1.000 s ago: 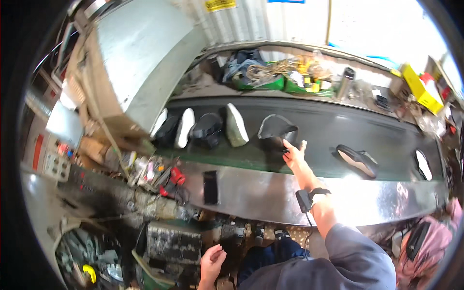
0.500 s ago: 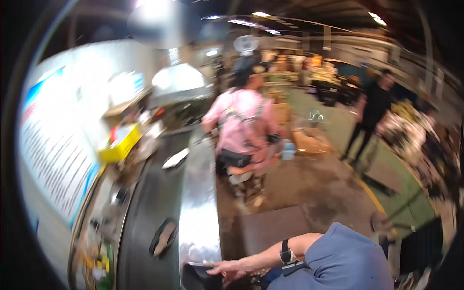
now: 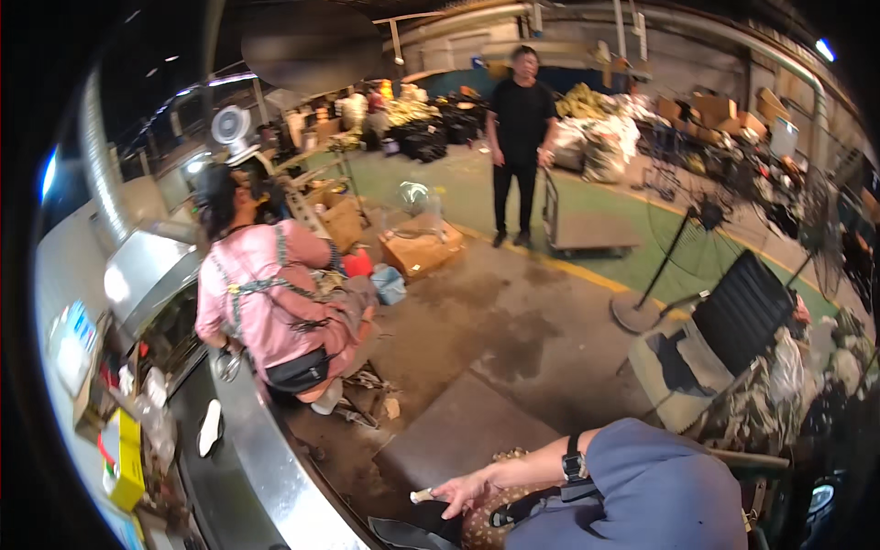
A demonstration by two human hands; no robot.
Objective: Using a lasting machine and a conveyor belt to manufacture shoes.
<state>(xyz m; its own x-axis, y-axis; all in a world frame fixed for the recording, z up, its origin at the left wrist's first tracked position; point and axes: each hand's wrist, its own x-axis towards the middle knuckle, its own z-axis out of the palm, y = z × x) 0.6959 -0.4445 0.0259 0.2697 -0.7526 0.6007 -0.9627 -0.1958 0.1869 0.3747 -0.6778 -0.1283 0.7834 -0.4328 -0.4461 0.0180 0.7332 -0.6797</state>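
My right hand point(image 3: 461, 495) is at the lower middle, the forearm in a blue sleeve with a black-strapped watch point(image 3: 575, 463). Its fingers close on a black sheet-like piece point(image 3: 412, 534), partly cut off by the lower edge. A small pale cylinder-like bit point(image 3: 422, 496) shows at the fingertips; whether it is a wrapping or a held thing I cannot tell. My left hand is out of view. Left of my hand runs a shiny metal bench edge point(image 3: 266, 477) beside a dark belt point(image 3: 203, 472), on which a white shoe sole point(image 3: 210, 428) lies.
A person in pink point(image 3: 266, 293) sits at the bench, back partly toward me. Another person in black point(image 3: 522, 137) stands by a flat trolley point(image 3: 591, 231). A pedestal fan point(image 3: 701, 215) and a chair point(image 3: 683, 371) stand right. A yellow box point(image 3: 126, 458) is left of the belt.
My view has swung right, so bench and co-worker now appear further left. My right hand with the black piece has left the metal bench edge. The dark shoe piece on the belt is out of view.
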